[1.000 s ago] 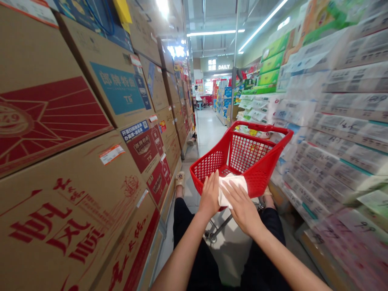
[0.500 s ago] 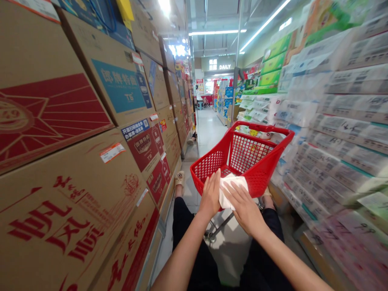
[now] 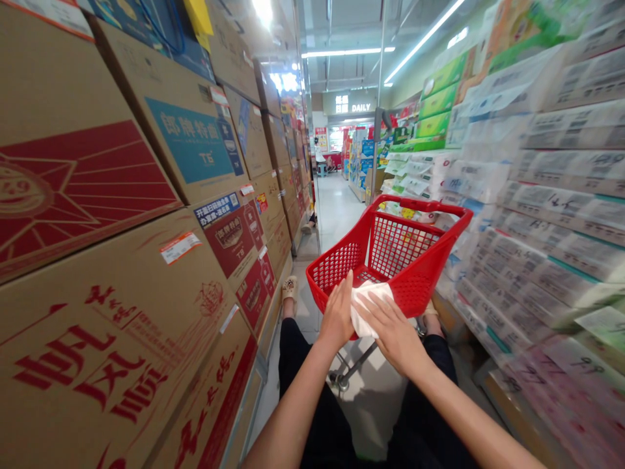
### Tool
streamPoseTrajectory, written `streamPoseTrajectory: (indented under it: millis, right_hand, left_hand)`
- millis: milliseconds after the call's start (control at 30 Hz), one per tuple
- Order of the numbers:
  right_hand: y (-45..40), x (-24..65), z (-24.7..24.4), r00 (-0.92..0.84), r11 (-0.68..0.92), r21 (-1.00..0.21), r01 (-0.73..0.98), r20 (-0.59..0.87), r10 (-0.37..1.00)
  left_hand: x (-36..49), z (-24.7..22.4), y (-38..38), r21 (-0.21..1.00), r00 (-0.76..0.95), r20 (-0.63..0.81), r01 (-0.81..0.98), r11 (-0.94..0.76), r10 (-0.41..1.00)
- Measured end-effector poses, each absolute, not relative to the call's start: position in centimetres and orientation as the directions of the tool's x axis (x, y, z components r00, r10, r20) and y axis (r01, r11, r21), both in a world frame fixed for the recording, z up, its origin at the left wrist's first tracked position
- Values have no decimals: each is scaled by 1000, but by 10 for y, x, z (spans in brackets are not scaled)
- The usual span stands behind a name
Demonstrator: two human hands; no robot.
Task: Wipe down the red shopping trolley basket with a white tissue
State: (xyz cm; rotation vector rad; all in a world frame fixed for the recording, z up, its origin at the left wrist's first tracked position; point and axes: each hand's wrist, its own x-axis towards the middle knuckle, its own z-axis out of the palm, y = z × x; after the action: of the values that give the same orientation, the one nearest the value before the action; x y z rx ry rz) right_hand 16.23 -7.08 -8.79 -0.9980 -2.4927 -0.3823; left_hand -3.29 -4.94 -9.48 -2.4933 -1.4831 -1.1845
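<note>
A red plastic shopping cart (image 3: 405, 251) with a meshed basket stands between my legs, its handle pointing away from me. My right hand (image 3: 389, 326) presses a folded white cloth (image 3: 366, 319) against the near end of the basket, fingers stretched over it. The cloth could be a paper wipe; its exact kind does not show. Just left of it, my left hand (image 3: 338, 316) rests flat on the basket's near end with straight fingers, touching or nearly touching the cloth's edge. Part of the near basket wall is hidden behind both hands.
Stacked cardboard cartons (image 3: 117, 312) line the left side closely. On the right rise piles of plastic-wrapped tissue packs (image 3: 561, 215). A wheel (image 3: 342, 381) of the cart shows below the basket. A tiled aisle (image 3: 336, 202) runs ahead toward more shelves.
My right hand and the white cloth have shifted slightly left along the basket's near end. My left hand has also moved a little left. The cart stays in place.
</note>
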Motion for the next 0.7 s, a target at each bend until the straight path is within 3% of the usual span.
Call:
streamPoseTrajectory:
  millis: [233, 533, 700]
  right_hand:
    - [-23, 214, -76, -443, 517, 42, 855, 576, 687]
    - [-54, 182, -80, -606, 655, 101, 749, 504, 615]
    - [-8, 223, -70, -491, 520, 123, 846, 563, 665]
  left_hand:
    - [-27, -99, -46, 261, 288, 573, 823, -504, 767]
    - [-28, -94, -49, 245, 326, 576, 806, -539, 750]
    - [-32, -101, -47, 215, 327, 593, 816, -537, 735]
